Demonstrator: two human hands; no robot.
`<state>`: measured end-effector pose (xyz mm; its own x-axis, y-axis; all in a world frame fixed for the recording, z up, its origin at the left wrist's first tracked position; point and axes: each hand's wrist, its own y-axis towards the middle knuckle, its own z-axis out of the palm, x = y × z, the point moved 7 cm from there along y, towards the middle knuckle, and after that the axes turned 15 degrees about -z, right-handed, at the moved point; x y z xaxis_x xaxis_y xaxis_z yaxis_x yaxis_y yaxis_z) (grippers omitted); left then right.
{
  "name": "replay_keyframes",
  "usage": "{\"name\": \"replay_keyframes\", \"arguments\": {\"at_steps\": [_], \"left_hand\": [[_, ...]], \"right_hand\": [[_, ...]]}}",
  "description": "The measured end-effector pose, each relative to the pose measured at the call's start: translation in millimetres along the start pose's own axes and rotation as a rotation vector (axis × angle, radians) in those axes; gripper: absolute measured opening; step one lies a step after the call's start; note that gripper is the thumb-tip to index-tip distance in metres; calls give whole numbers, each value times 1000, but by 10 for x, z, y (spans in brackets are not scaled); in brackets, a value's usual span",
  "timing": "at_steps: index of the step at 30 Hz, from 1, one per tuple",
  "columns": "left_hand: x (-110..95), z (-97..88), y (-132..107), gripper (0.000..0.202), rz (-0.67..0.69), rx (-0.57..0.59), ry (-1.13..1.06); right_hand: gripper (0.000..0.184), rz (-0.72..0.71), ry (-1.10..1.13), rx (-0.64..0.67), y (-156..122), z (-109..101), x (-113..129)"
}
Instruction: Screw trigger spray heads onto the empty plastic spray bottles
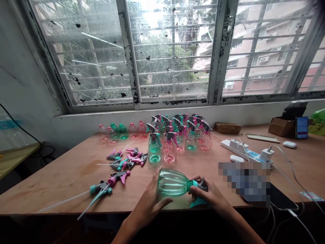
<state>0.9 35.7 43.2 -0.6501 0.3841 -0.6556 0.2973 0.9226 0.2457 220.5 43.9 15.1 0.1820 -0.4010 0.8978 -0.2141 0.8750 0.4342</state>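
Note:
A clear green spray bottle [172, 183] lies sideways in the air between my hands, above the table's front edge. Its rounded base rests against the fingers and palm of my left hand [151, 196], whose thumb sticks out below. My right hand [208, 194] is closed around the turquoise collar and grey-and-turquoise trigger head [202, 184] at the neck. Beyond the bottle stand several upright spray bottles with heads on, among them a green one [154, 149] and a pink one [169, 149]. Loose trigger heads with thin tubes [101, 191] lie to the left.
Several headless pink and green bottles [122, 131] stand at the back left. On the right are a white power strip [241, 150] with cables, a black phone [283, 196], a white case [237, 158] and a cardboard box [280, 127]. Windows rise behind the wooden table [73, 179].

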Motion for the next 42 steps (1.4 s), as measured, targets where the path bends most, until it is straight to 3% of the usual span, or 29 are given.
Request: {"name": "replay_keyframes", "arguments": {"at_steps": [5,10,14,20,24,30,36,40,42], "left_hand": [[4,4,16,96,8,-65,-42],[111,40,-3,103,-12,-41,-3],[113,17,-10,90,-19,-10,7],[23,-15,15,87,11,-78,-63],[91,3,3,93,16,-83,-8],[157,-5,23,71,9,-40,2],[60,-64,29,68,35,-129,-44],[125,-94,7,70,-13,-169,-48],[166,-117,11,60,-44,-169,-87]], "right_hand": [[41,-10,-10,-13,8,-11,-3],[37,-1,-44,12,-7,-8,-31],[37,-1,-27,30,-5,-2,-58],[36,-4,-16,51,2,-4,-91],[36,4,-24,55,-2,6,-104],[36,9,-12,45,0,8,-107],[38,-2,7,7,-2,6,-19],[38,-3,2,11,1,30,1],[38,1,-2,6,8,29,-17]]}}
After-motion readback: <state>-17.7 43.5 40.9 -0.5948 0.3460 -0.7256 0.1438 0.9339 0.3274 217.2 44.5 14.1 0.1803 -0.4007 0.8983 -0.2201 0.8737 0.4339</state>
